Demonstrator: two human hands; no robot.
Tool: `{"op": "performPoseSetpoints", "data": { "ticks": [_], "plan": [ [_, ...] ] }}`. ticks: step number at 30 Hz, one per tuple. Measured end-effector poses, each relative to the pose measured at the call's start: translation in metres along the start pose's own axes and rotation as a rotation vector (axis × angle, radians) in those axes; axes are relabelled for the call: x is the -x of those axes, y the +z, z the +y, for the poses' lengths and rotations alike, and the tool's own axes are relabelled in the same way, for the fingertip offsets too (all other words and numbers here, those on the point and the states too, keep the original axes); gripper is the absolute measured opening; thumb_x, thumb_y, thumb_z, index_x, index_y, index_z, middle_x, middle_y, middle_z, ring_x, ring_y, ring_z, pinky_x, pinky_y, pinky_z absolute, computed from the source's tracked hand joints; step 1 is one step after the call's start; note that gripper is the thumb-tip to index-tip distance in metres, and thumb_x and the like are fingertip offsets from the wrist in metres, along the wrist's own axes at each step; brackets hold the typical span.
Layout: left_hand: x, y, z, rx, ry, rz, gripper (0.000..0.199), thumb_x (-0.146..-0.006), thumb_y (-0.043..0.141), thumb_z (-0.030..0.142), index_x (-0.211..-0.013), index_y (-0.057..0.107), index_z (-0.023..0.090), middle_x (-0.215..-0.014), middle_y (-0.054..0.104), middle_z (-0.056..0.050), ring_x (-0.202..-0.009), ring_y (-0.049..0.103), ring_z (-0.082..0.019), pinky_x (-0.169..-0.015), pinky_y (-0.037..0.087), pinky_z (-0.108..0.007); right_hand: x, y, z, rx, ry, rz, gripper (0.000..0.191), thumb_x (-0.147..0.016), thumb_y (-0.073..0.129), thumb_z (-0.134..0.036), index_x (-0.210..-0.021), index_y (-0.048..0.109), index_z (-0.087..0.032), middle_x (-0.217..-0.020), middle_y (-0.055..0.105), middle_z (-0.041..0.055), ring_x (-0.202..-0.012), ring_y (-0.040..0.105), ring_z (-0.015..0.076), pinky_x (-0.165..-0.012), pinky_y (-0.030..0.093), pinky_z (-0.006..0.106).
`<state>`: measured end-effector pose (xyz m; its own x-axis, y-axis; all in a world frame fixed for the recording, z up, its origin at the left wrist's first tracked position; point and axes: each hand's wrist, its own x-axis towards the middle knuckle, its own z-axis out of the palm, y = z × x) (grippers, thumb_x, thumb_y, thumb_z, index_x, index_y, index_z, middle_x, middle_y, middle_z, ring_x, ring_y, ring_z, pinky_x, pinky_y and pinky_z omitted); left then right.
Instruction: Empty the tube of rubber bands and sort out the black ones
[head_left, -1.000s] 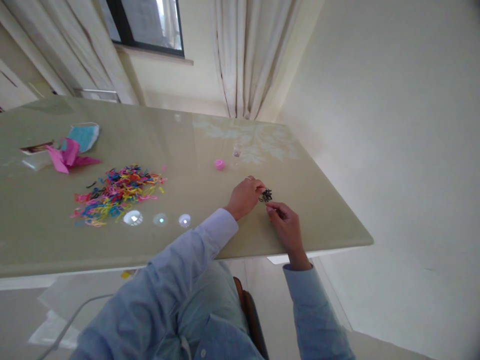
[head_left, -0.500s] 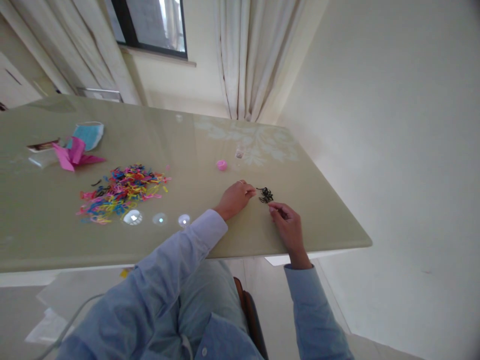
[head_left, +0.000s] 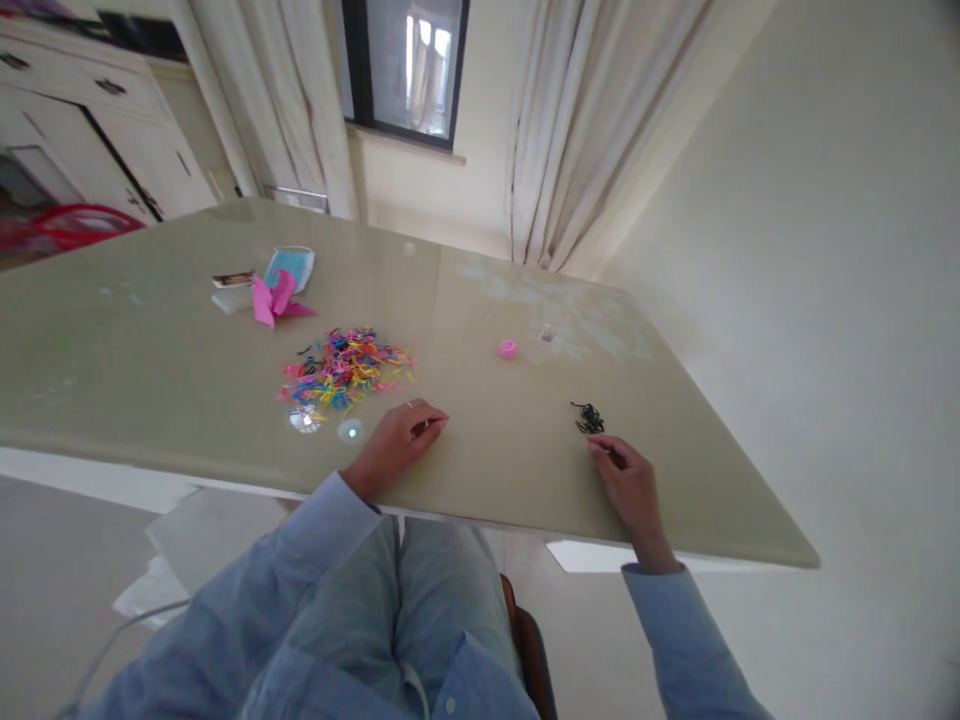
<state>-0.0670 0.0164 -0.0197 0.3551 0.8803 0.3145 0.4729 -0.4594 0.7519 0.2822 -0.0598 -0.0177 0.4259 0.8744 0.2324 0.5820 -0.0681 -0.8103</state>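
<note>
My left hand [head_left: 405, 437] hovers at or rests on the table near its front edge, fingers curled and thumb pressed to the index finger. Anything in that pinch is too small to make out. Up and left of it lies a loose heap of multicoloured small rubber bands [head_left: 351, 365]. On the right, a little pile of black rubber bands [head_left: 590, 419] sits on the tabletop. My right hand [head_left: 624, 482] is just below this pile, its thumb and fingertips pinched together at the pile's near edge. Whether a band is between them cannot be seen.
A small pink ring-shaped item [head_left: 508, 349] lies mid-table. Behind the coloured heap are a folded pink paper bird [head_left: 276, 298] and a blue face mask [head_left: 291, 268]. A wall [head_left: 840, 280] stands to the right; curtains [head_left: 559, 130] hang beyond the table [head_left: 465, 440].
My left hand has moved left, away from the black pile toward the multicoloured heap. My right hand stays beside the black bands. The view has turned left.
</note>
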Motion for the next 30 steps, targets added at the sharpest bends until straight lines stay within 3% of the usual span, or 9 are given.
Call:
{"op": "performPoseSetpoints", "data": {
  "ticks": [4, 9, 14, 18, 20, 24, 30],
  "plan": [
    [0.006, -0.007, -0.004, 0.035, -0.044, 0.026, 0.022, -0.091, 0.056, 0.030, -0.090, 0.074, 0.018, -0.086, 0.073, -0.006, -0.077, 0.064, -0.017, -0.074, 0.047, -0.028, 0.005, 0.021, -0.025, 0.002, -0.014, -0.089, 0.038, -0.076, 0.066, -0.047, -0.093, 0.076, -0.016, -0.082, 0.074, 0.0091, -0.064, 0.064, 0.0201, -0.064, 0.053, 0.035],
    [0.003, -0.006, -0.001, 0.060, -0.067, 0.030, 0.020, -0.091, 0.056, 0.027, -0.090, 0.075, 0.018, -0.088, 0.074, -0.007, -0.081, 0.065, -0.019, -0.078, 0.048, -0.030, 0.004, 0.068, -0.085, -0.066, -0.178, -0.332, 0.034, -0.081, 0.064, -0.044, -0.100, 0.075, -0.018, -0.079, 0.068, 0.0046, -0.056, 0.056, 0.0137, -0.054, 0.047, 0.027],
    [0.004, -0.006, 0.000, 0.104, -0.081, 0.052, 0.019, -0.090, 0.057, 0.024, -0.092, 0.075, 0.019, -0.089, 0.075, -0.007, -0.083, 0.066, -0.019, -0.079, 0.049, -0.031, -0.025, 0.135, -0.148, -0.008, -0.416, -0.566, 0.036, -0.085, 0.061, -0.033, -0.116, 0.071, -0.019, -0.085, 0.069, 0.0027, -0.061, 0.057, 0.0114, -0.062, 0.048, 0.024],
    [0.004, -0.006, 0.000, 0.127, -0.107, 0.061, 0.019, -0.089, 0.058, 0.022, -0.093, 0.076, 0.019, -0.091, 0.075, -0.007, -0.082, 0.067, -0.019, -0.080, 0.050, -0.031, -0.061, 0.199, -0.182, 0.182, -0.499, -0.689, 0.040, -0.086, 0.059, -0.025, -0.124, 0.069, -0.015, -0.090, 0.073, 0.0042, -0.072, 0.064, 0.0139, -0.073, 0.049, 0.026],
    [0.004, -0.006, 0.000, 0.126, -0.110, 0.065, 0.018, -0.088, 0.058, 0.020, -0.092, 0.076, 0.019, -0.092, 0.075, -0.007, -0.083, 0.067, -0.020, -0.081, 0.050, -0.032, -0.075, 0.227, -0.194, 0.363, -0.551, -0.712, 0.040, -0.086, 0.058, -0.020, -0.123, 0.070, -0.015, -0.097, 0.075, 0.0065, -0.082, 0.066, 0.0166, -0.080, 0.048, 0.027],
    [0.003, -0.005, 0.001, 0.116, -0.110, 0.059, 0.019, -0.088, 0.058, 0.020, -0.092, 0.076, 0.019, -0.091, 0.076, -0.007, -0.083, 0.067, -0.020, -0.082, 0.051, -0.034, -0.090, 0.266, -0.207, 0.435, -0.588, -0.734, 0.033, -0.086, 0.059, -0.019, -0.114, 0.076, -0.016, -0.102, 0.076, 0.0089, -0.090, 0.067, 0.0205, -0.083, 0.046, 0.028],
    [0.003, -0.004, 0.001, 0.110, -0.112, 0.053, 0.019, -0.088, 0.058, 0.021, -0.091, 0.077, 0.022, -0.090, 0.076, -0.007, -0.083, 0.067, -0.022, -0.081, 0.051, -0.034, -0.095, 0.282, -0.205, 0.472, -0.655, -0.801, 0.024, -0.082, 0.060, -0.017, -0.093, 0.081, -0.024, -0.089, 0.078, 0.0023, -0.084, 0.066, 0.0189, -0.074, 0.042, 0.024]
  ]
}}
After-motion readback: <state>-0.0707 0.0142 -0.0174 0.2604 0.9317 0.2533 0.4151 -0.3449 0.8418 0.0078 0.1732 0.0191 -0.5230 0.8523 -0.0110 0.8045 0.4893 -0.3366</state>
